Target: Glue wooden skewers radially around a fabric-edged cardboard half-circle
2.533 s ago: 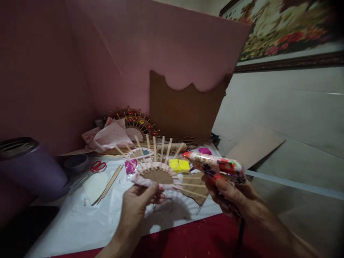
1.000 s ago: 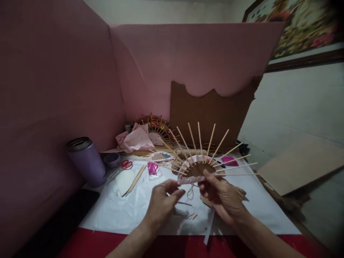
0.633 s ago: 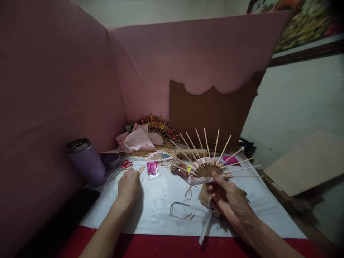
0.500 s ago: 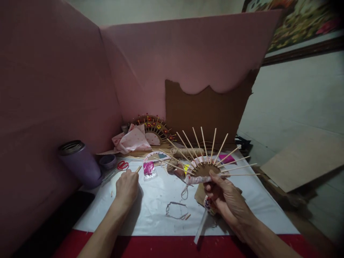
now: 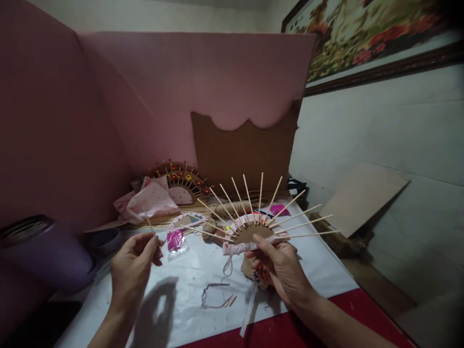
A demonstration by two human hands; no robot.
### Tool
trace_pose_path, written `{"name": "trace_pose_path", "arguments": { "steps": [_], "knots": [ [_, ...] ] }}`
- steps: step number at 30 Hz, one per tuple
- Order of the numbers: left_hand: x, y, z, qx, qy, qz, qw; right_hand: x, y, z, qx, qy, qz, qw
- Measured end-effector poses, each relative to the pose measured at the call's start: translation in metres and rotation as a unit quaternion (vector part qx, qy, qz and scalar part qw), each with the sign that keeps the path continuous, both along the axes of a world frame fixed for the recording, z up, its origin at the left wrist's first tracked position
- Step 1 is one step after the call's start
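Note:
Raised over the left of the table, my left hand pinches a thin wooden stick that points up from the fingertips. My right hand grips a half-round cardboard fan by its straight lower edge, thumb in front and fingers behind. Pink patterned cloth wraps the fan's rim, and several pale sticks radiate upward and outward from it. A loop of cord hangs below its left end. Under the right hand lie a patterned item, partly hidden, and a clear glue stick.
A purple tumbler stands at the left. At the back are a decorated fan, pink cloth, twine and a brown cardboard sheet. A magenta packet and eyeglasses-like bent wire lie on the white cover.
My left hand has lifted off the tabletop with a stick between its fingers. The view has turned right, so the table things appear shifted left. My right hand still holds the fan.

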State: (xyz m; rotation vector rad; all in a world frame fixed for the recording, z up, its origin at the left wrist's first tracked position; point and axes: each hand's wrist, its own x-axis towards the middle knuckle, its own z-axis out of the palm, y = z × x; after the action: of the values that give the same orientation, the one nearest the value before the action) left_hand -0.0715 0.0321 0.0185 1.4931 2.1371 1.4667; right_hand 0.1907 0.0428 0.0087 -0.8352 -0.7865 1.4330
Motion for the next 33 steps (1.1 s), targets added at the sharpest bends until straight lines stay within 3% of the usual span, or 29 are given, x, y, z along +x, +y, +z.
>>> {"name": "trace_pose_path", "arguments": {
  "steps": [1, 3, 5, 7, 10, 17, 25, 33],
  "knots": [
    [0.008, -0.002, 0.002, 0.047, -0.126, -0.051, 0.99, 0.0, -0.001, 0.0, 0.006, -0.006, -0.007, 1.0],
    [0.026, -0.007, 0.004, 0.078, -0.346, -0.141, 0.924, 0.0, -0.003, 0.0, 0.01, -0.016, -0.015, 1.0],
    [0.044, -0.013, 0.004, 0.051, -0.455, -0.185, 0.869, 0.0, -0.005, -0.002, 0.003, -0.017, -0.015, 1.0],
    [0.059, -0.018, 0.002, 0.018, -0.506, -0.211, 0.836, 0.0, -0.006, -0.003, -0.011, -0.01, -0.004, 1.0],
    [0.071, -0.022, -0.002, -0.006, -0.53, -0.234, 0.815, -0.001, -0.008, -0.003, -0.035, 0.006, 0.019, 0.999],
    [0.076, -0.022, -0.013, -0.005, -0.532, -0.182, 0.827, -0.006, -0.014, -0.004, -0.057, -0.007, 0.045, 0.997],
    [0.082, -0.023, -0.021, -0.011, -0.614, -0.151, 0.775, -0.012, -0.019, -0.012, -0.061, -0.031, 0.061, 0.996],
    [0.086, -0.023, -0.024, -0.023, -0.643, -0.137, 0.753, -0.013, -0.019, -0.016, -0.054, -0.04, 0.065, 0.996]
  ]
}}
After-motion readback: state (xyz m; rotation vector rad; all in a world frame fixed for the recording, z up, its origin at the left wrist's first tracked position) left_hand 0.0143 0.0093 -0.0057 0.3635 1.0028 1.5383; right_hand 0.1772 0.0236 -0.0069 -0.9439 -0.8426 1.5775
